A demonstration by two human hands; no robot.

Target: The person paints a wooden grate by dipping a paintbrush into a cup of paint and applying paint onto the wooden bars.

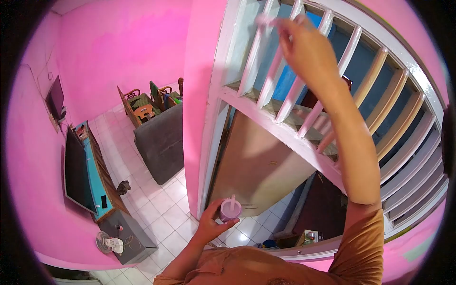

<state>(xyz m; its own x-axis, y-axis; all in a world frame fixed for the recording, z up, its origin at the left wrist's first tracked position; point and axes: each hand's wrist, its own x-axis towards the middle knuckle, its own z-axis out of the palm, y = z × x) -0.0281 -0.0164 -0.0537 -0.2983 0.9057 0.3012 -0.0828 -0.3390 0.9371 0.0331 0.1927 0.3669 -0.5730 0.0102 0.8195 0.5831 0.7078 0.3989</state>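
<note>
My right hand is raised at the top of a slatted wooden vent above a doorway. Its fingers are closed on a pale paintbrush, whose blurred end lies by one of the left slats. Slats on the left look glossy white, while several toward the middle show a bare tan wood colour. Lower down, my left hand wraps round a small cup of whitish-pink paint. A pale stick stands up in that cup.
A brown door stands below the vent. On the left are a dark sofa back, wooden chairs, a television on a turquoise-topped cabinet, and a fan. White tiles cover the floor.
</note>
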